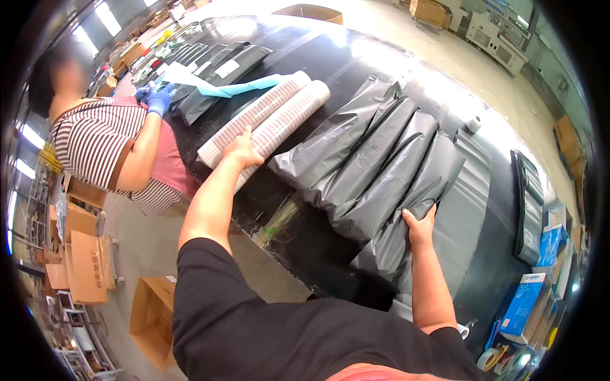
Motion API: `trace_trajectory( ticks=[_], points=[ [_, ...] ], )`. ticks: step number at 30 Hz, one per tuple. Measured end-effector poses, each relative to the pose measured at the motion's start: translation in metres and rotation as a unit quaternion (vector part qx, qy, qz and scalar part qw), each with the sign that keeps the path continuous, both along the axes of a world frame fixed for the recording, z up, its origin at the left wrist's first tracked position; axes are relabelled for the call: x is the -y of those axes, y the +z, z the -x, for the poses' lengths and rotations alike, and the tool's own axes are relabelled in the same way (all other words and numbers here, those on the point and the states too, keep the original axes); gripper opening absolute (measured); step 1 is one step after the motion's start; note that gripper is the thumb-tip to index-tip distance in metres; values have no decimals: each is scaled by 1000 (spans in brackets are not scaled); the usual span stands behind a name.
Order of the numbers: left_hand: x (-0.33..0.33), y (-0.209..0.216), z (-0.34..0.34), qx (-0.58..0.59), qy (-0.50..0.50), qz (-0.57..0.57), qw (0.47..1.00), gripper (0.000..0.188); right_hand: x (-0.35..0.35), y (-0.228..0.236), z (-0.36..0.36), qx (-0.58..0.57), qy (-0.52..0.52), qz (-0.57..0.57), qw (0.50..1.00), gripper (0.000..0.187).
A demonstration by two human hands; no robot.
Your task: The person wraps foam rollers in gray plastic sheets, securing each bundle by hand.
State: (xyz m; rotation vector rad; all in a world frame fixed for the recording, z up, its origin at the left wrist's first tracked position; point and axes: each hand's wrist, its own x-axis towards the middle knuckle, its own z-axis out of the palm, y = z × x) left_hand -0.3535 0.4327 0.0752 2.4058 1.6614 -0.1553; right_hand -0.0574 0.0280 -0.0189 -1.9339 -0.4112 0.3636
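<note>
Two long rolls with a beige-and-white print lie side by side on the black table [279,209]. My left hand [243,151] rests on the near patterned roll [289,120], its index finger stretched out; the far patterned roll [254,113] lies just beyond. To the right, several bulky rolls in crinkled black plastic bags lie together. My right hand [419,227] is closed on the near end of the rightmost black plastic bag [427,174], thumb on top and some fingers hidden.
At left, a co-worker in a striped top and blue gloves handles a light-blue strip [232,87] beside flat black packages [222,66]. Flat black sheeting [467,209] and a black bundle [528,203] lie at right, near blue boxes [524,305]. An open carton [149,317] stands on the floor.
</note>
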Motion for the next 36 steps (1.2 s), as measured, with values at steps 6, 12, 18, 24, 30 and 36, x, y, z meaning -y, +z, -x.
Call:
trace_trajectory(
  ticks=[6,12,18,24,30,36],
  points=[
    [67,53,27,276,-65,106,953,112,-52,-11,-17,8,18,-24,1000,105],
    [194,74,-32,524,-140,375,752,90,-24,21,-2,175,6,-14,984,99],
    [358,36,-101,430,-345,452,701,86,117,99,41,-319,189,-384,846,78],
    [455,-42,-160,266,-598,171,736,47,301,135,68,-212,66,-261,939,82],
    [494,-110,-194,66,-686,-6,724,67,393,146,141,-216,-11,-184,959,96],
    [511,-93,-148,228,-699,141,663,36,443,100,198,-305,-62,-163,936,99]
  ],
)
